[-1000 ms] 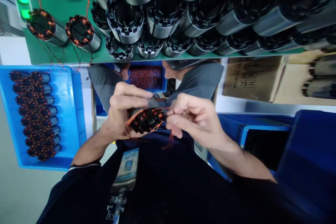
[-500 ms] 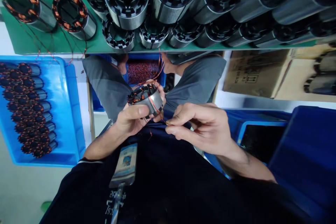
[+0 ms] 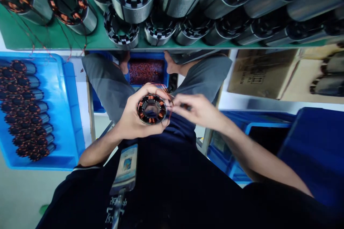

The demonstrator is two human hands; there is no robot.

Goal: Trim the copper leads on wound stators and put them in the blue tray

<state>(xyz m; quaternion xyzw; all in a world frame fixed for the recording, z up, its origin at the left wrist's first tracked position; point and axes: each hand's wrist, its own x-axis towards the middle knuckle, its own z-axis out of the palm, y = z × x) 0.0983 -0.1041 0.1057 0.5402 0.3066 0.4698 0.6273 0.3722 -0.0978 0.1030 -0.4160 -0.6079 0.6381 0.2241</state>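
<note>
- In front of the torso, below the edge of the green tabletop [image 3: 53, 39]: the left hand [image 3: 129, 123] carries a wound stator [image 3: 152, 109]. Its open bore and ring of copper coils are turned up towards the camera.
- The left-hand fingers [image 3: 146, 90] curl closely around the metal body of the stator. One digit lies over the far rim and the others cup the near side, so the part is gripped all round and rests on nothing.
- The right hand [image 3: 197, 111] meets the stator at its right rim. Thumb and forefinger [image 3: 177, 99] are pressed together on thin copper wire ends [image 3: 162, 86] that leave the winding. The remaining digits are loosely folded, and how far apart they are cannot be told.
- On the tabletop stand two more wound stators [image 3: 68, 3] at the left, trailing loose wire over the edge. Beside them are rows of bare stator cores [image 3: 120, 32].
- At the left, a blue tray [image 3: 68, 114] holds wound stators in rows [image 3: 27, 111].
- Beyond the hands, between grey-clad knees, is a blue bin of copper scrap [image 3: 146, 71].
- At the right are a cardboard box [image 3: 258, 75] and dark blue crates [image 3: 309, 143].
</note>
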